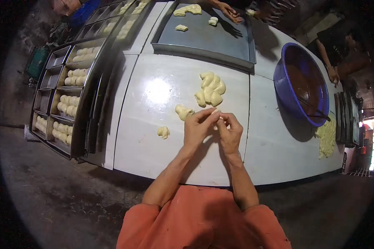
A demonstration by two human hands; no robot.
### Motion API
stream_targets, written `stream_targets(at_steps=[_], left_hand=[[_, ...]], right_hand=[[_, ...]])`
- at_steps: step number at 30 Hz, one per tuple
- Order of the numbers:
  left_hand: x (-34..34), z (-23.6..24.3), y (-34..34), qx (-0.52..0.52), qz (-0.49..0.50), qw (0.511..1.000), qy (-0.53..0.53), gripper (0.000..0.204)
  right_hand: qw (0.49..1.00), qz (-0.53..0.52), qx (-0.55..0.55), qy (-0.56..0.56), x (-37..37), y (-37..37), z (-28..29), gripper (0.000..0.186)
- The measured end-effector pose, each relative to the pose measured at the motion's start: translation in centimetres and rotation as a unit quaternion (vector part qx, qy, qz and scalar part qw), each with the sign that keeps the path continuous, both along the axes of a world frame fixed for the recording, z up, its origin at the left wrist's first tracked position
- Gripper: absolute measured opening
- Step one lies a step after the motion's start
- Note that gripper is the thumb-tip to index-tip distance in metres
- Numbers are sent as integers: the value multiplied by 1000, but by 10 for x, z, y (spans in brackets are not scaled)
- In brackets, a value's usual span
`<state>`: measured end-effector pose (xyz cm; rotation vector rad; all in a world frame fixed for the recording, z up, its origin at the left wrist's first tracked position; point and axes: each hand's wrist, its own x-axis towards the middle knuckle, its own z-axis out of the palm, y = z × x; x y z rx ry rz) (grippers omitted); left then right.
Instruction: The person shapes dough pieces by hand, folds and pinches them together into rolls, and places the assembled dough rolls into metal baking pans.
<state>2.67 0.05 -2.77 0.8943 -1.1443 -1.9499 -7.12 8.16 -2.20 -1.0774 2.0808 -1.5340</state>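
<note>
Both my hands meet above the white tiled table (153,143), fingertips pinched together. Between the fingers of my left hand (198,128) and my right hand (230,133) shows a small piece of pale dough (215,111), mostly covered by them. Just beyond my fingers lies a folded heap of yellowish dough (211,89). A twisted lump of dough (183,112) rests right beside my left hand, partly behind it. Farther left sits a smaller dough lump (163,132), apart from the others.
Left of the table stand metal pans (72,89), several holding rows of dough balls. A large metal tray (199,31) with dough pieces lies at the far side, another person's hand (230,11) over it. At right are a purple basin (280,79) and a flat dough sheet (326,139).
</note>
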Motion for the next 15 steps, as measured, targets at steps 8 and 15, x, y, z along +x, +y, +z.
stream_targets(at_steps=[8,15], left_hand=[[12,17,-33,63,-145,986,-52,35],[22,25,-18,29,-175,984,-22,31]], right_hand=[[986,149,-6,-76,-1,15,25,29],[987,92,-135,-8,-9,14,6,25]])
